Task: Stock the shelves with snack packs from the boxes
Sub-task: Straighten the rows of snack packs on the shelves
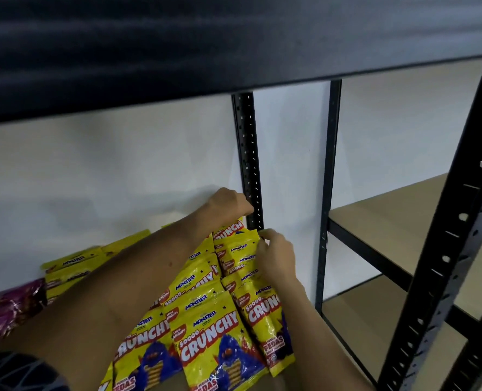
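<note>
Yellow snack packs [214,331] everywhere on this shelf, all the same "Monster Soooo Crunchy" bag with a blue monster on the front. They stand in overlapping rows that run from the front edge back toward the white wall [121,165], each bag leaning on the one behind it. Nearest the camera, at bottom left, there's a bit of dark patterned sleeve [14,373], and both bare forearms reach out over the rows from there.

Off at the left edge sit some purple foil packs [5,311], right beside a second run of the yellow ones [73,263] that goes back along the wall.

Further in, the right hand [276,256] is at the right side of the rows, fingers curled in and pinching the top edge of one of the rear bags. The left hand [228,201] is at the very back, over the last bag in the row, fingers bent down onto its top edge close to the black perforated upright [248,165]. Looks like a grip, though the fingertips are hidden behind the hand.

Over to the right is another black metal rack [443,249] with bare light wood boards [389,215]. Overhead, the dark underside of the next shelf up [206,38] fills the top of the view, pretty blurry.
</note>
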The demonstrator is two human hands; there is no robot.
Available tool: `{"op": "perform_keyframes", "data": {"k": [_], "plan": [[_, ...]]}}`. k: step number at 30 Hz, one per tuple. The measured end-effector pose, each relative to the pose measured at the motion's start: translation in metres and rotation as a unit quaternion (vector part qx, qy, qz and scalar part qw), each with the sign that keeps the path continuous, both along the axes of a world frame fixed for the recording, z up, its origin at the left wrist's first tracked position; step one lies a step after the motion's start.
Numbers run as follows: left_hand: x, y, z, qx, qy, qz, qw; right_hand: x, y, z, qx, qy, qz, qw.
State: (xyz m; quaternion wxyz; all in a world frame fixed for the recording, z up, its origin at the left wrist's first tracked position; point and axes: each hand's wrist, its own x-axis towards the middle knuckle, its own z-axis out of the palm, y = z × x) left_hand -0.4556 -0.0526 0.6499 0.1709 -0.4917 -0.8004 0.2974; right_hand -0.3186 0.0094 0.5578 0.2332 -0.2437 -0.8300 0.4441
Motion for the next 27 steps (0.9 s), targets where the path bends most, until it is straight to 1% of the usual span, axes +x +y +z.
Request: {"op": "perform_keyframes", "data": {"k": [2, 4, 6, 8, 10, 13, 15, 17, 20, 23, 25, 27], "plan": [[-0.005, -0.004, 0.000, 0.043, -0.004, -0.031, 0.999, -0.008, 0.014, 0.004, -0.057, -0.005, -0.031, 0.998], [-0.007, -0.008, -0.003, 0.074, -0.018, -0.043, 0.996, -0.017, 0.021, 0.004, -0.080, -0.035, -0.007, 0.996], [-0.007, -0.008, -0.006, 0.092, -0.037, -0.038, 0.994, -0.024, 0.021, 0.002, -0.095, -0.060, 0.038, 0.993], [-0.005, -0.007, -0.006, 0.122, -0.074, -0.023, 0.990, -0.030, 0.022, 0.001, -0.087, -0.082, 0.064, 0.991], [-0.005, -0.006, -0.003, 0.162, -0.132, 0.000, 0.978, -0.038, 0.026, -0.001, -0.060, -0.093, 0.072, 0.991], [-0.009, -0.009, 0.001, 0.227, -0.218, 0.020, 0.949, -0.048, 0.031, -0.004, -0.038, -0.083, 0.045, 0.995], [-0.014, -0.013, 0.004, 0.269, -0.251, 0.031, 0.929, -0.054, 0.032, -0.007, -0.040, -0.074, 0.024, 0.996], [-0.019, -0.016, 0.008, 0.305, -0.243, 0.046, 0.920, -0.057, 0.030, -0.008, -0.042, -0.059, 0.009, 0.997], [-0.022, -0.018, 0.005, 0.366, -0.194, 0.067, 0.908, -0.057, 0.026, -0.008, -0.050, -0.041, -0.004, 0.998], [-0.017, -0.017, -0.012, 0.408, -0.170, 0.087, 0.893, -0.054, 0.023, -0.014, -0.052, -0.055, -0.005, 0.997], [-0.016, -0.017, -0.019, 0.418, -0.166, 0.090, 0.888, -0.054, 0.023, -0.015, -0.047, -0.070, -0.004, 0.996], [-0.018, -0.017, -0.017, 0.423, -0.190, 0.083, 0.882, -0.053, 0.024, -0.008, -0.042, -0.076, -0.009, 0.996]]}}
